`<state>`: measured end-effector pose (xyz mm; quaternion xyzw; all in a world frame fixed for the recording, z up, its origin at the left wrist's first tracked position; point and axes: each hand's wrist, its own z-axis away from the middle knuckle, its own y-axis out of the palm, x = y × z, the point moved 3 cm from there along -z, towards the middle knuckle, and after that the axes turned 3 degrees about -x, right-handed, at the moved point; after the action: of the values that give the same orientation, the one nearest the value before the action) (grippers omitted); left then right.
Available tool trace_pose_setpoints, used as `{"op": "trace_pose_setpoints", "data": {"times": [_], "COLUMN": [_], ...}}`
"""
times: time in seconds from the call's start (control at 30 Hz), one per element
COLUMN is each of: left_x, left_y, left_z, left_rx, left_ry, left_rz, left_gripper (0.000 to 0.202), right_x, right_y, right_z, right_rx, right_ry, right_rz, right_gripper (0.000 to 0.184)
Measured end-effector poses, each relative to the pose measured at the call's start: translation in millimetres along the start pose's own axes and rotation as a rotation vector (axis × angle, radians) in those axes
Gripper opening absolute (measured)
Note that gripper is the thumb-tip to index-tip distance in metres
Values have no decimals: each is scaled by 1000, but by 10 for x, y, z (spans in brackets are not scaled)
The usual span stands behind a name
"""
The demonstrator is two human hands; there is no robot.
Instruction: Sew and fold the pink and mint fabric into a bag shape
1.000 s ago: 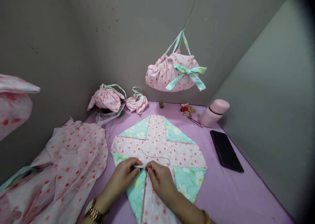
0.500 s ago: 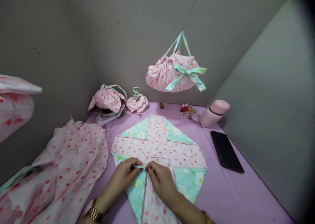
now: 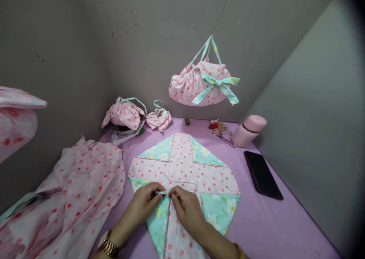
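A pink dotted cloth [image 3: 182, 149] with turquoise floral corner panels lies flat in front of me. My left hand [image 3: 145, 202] is closed in a pinch on the inner corner of the near-left floral panel [image 3: 160, 217], whose folded edge is raised a little. Right beside it, the fingertips of my right hand [image 3: 186, 207] are pinched together at the same corner. Whatever is between them is too small and hidden to make out. A dark thread [image 3: 182, 182] curves loosely over the cloth just beyond my fingers and runs to my right hand.
More pink dotted fabric [image 3: 94, 175] is heaped at left. Small tied bags [image 3: 125, 114] sit at the back, and a bag with a bow [image 3: 199, 86] hangs above. A pink bottle [image 3: 248, 131], phone [image 3: 262, 175], small snips [image 3: 226, 140] and red thread spool [image 3: 213, 126] lie at right.
Both hands hold the same pinch at the panel's corner, with hardly any movement. The view has shifted very slightly.
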<state>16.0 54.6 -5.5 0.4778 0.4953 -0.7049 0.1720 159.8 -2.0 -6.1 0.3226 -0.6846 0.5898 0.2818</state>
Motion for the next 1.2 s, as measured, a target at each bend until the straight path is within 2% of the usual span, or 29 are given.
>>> {"op": "trace_pose_setpoints", "data": {"times": [0.57,0.73,1.2], "left_x": [-27,-4,-48], "left_y": [-9,-14,-14], "left_z": [-14,-5,-3], "left_rx": [17,22,26], "left_ry": [-15,-13,-17], "left_rz": [10,8,7], "left_gripper": [16,14,17], "right_x": [-8,-8,-19], "right_y": [0,-12,-15], "right_z": [-14,-18,0], "right_rx": [-15,-23,55], "right_ry": [12,21,11], "right_rz": [-113,-91,-15], "right_gripper": [18,17,17]}}
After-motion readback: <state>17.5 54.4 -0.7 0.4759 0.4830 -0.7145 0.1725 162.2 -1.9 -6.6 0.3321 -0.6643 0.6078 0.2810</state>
